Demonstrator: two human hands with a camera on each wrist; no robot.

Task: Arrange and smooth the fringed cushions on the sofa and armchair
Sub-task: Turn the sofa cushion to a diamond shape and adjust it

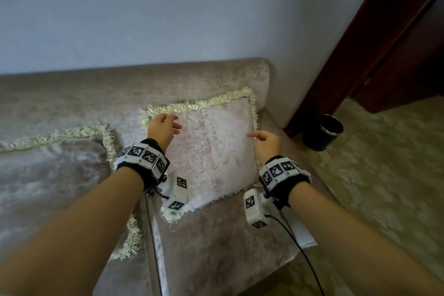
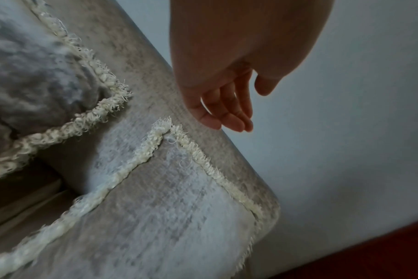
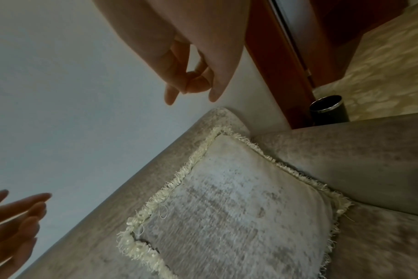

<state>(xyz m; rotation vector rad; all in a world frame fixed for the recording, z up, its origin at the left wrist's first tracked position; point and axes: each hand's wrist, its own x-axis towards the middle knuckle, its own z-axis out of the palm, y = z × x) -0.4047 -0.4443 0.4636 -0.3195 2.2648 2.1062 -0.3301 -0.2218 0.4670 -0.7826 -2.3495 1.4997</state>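
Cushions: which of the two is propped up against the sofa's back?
The pale cushion in the corner by the armrest, between the two hands. It stands leaning on the backrest, while the greyer cushion on the left lies flat on the seat.

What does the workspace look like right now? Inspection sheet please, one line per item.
Surface: beige sofa, its seat partly bare in front of the cushions.
Job's things: upright fringed cushion leans in the sofa corner; second fringed cushion lies to its left.
Clutter: black bin on the floor beside the sofa arm.
Grippers: left hand open, near the upright cushion's top left corner; right hand loosely curled by its right edge, holding nothing; contact with the cushion cannot be told.
Cables: black cable runs from the right wrist unit.
Surroundings: pale wall, dark wooden door frame, patterned carpet.
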